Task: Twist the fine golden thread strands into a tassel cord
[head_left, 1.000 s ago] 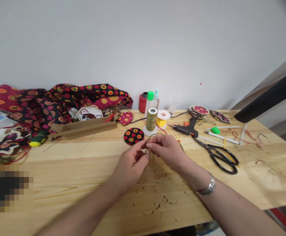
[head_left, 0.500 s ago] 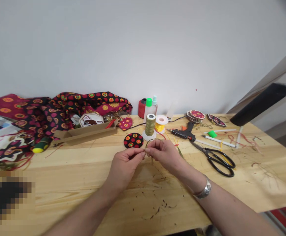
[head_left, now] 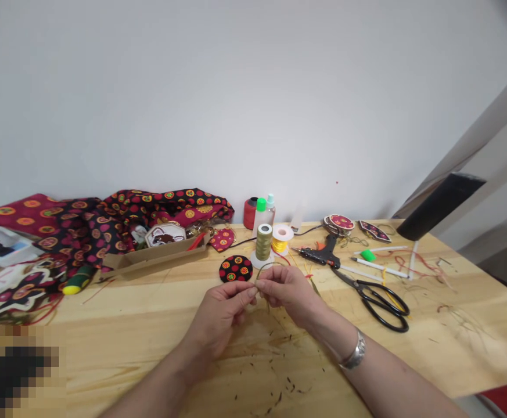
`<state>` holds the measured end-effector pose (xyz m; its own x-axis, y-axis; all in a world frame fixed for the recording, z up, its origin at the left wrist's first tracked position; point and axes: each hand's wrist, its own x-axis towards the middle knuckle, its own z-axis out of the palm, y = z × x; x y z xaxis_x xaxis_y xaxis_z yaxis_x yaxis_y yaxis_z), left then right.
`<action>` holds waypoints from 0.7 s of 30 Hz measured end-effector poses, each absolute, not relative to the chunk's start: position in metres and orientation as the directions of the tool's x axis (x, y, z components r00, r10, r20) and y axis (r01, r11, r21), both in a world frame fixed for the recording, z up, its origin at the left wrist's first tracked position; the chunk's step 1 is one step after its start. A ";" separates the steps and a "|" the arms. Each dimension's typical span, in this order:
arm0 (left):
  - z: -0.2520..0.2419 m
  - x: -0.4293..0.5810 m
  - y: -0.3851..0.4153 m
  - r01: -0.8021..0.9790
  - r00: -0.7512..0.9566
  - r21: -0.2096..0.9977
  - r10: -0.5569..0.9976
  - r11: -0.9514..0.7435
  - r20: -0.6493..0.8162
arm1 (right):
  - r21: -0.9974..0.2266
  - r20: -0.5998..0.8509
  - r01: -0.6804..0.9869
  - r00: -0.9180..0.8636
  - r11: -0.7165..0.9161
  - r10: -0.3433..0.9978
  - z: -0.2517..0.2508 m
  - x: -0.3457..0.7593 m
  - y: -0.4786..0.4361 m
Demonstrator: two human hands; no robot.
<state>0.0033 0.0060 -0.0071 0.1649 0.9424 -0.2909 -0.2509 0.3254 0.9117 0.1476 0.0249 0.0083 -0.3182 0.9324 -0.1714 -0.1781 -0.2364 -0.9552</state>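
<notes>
My left hand (head_left: 223, 310) and my right hand (head_left: 290, 292) meet fingertip to fingertip over the middle of the table. Both are closed in a pinch on a thin olive cord (head_left: 272, 265), which loops up over the right fingers and hangs below them. The very tips hide where the cord is gripped. Just behind the hands stands a spool of olive thread (head_left: 263, 244). A round patterned fabric disc (head_left: 236, 269) lies to its left, and a spool of yellow thread (head_left: 280, 245) is on its right.
Black-handled scissors (head_left: 381, 305) and a glue gun (head_left: 323, 253) lie at right. Bottles (head_left: 261, 217) and a red thread cone (head_left: 250, 213) stand by the wall. A cardboard tray (head_left: 159, 259) and patterned cloth (head_left: 100, 217) lie left. Dark scraps (head_left: 290, 384) litter the wooden table (head_left: 140, 313).
The view has tilted up slightly, so everything sits lower in the picture. Both hands keep their pinch on the cord, with only slight finger movement.
</notes>
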 end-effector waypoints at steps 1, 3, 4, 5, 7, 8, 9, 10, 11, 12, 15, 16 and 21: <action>-0.007 0.003 0.006 -0.263 0.173 0.904 0.938 0.337 -0.300 | -0.950 -0.172 -0.195 -0.320 -0.243 0.931 0.008 0.148 0.025; -0.007 0.004 0.007 -0.292 0.187 0.885 0.929 0.363 -0.319 | -0.943 -0.179 -0.214 -0.325 -0.256 0.929 0.006 0.148 0.025; -0.007 0.004 0.006 -0.309 0.193 0.874 0.925 0.375 -0.329 | -0.939 -0.184 -0.220 -0.326 -0.264 0.927 0.005 0.148 0.025; -0.007 0.005 0.006 -0.325 0.196 0.863 0.920 0.387 -0.339 | -0.936 -0.189 -0.226 -0.328 -0.271 0.926 0.004 0.148 0.025; -0.007 0.006 0.006 -0.351 0.194 0.850 0.918 0.394 -0.346 | -0.929 -0.197 -0.237 -0.332 -0.284 0.922 0.002 0.148 0.025; -0.007 0.006 0.006 -0.358 0.190 0.848 0.920 0.391 -0.344 | -0.927 -0.200 -0.241 -0.336 -0.289 0.920 0.001 0.148 0.025; -0.007 0.007 0.006 -0.359 0.189 0.850 0.922 0.386 -0.338 | -0.925 -0.198 -0.244 -0.342 -0.290 0.919 0.001 0.148 0.025; -0.007 0.007 0.006 -0.358 0.188 0.853 0.924 0.381 -0.333 | -0.925 -0.195 -0.247 -0.346 -0.289 0.918 0.001 0.148 0.025; -0.007 0.006 0.006 -0.355 0.192 0.855 0.924 0.378 -0.329 | -0.924 -0.192 -0.249 -0.350 -0.289 0.917 0.001 0.148 0.025; -0.007 0.006 0.005 -0.355 0.198 0.854 0.923 0.380 -0.329 | -0.924 -0.191 -0.250 -0.357 -0.290 0.915 0.002 0.148 0.024; -0.007 0.005 0.005 -0.368 0.216 0.844 0.919 0.389 -0.330 | -0.921 -0.183 -0.256 -0.377 -0.292 0.908 0.006 0.149 0.022; -0.006 0.005 0.004 -0.371 0.221 0.844 0.920 0.388 -0.325 | -0.921 -0.182 -0.257 -0.383 -0.293 0.906 0.007 0.149 0.021; -0.005 0.002 0.003 -0.356 0.211 0.856 0.925 0.374 -0.316 | -0.921 -0.177 -0.266 -0.364 -0.284 0.914 0.008 0.149 0.020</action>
<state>0.0019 0.0031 -0.0048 0.2110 0.9250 -0.3159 -0.3563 0.3737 0.8564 0.1488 0.0196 0.0084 -0.3642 0.9144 -0.1765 -0.2655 -0.2836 -0.9215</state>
